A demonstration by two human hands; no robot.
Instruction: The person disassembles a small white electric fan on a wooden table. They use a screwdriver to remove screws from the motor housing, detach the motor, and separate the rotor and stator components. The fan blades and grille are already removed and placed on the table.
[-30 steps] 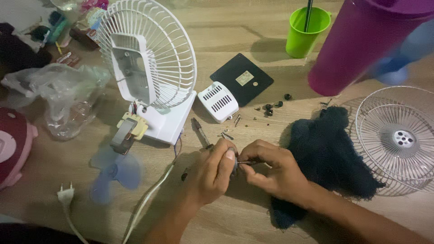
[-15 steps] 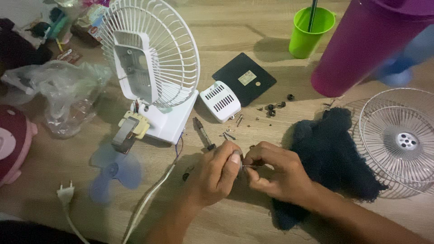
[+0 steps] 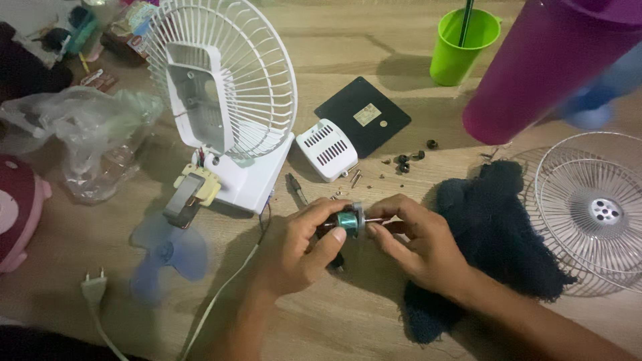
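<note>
A small motor rotor with a green winding is pinched between the fingers of the left hand, low over the desk. Its thin shaft is gripped by the fingertips of the right hand. Just beside the right wrist a dark blue cloth is spread. Behind the hands, loose screws, a white vented cover and a black plate are laid, with the opened white fan to the left.
</note>
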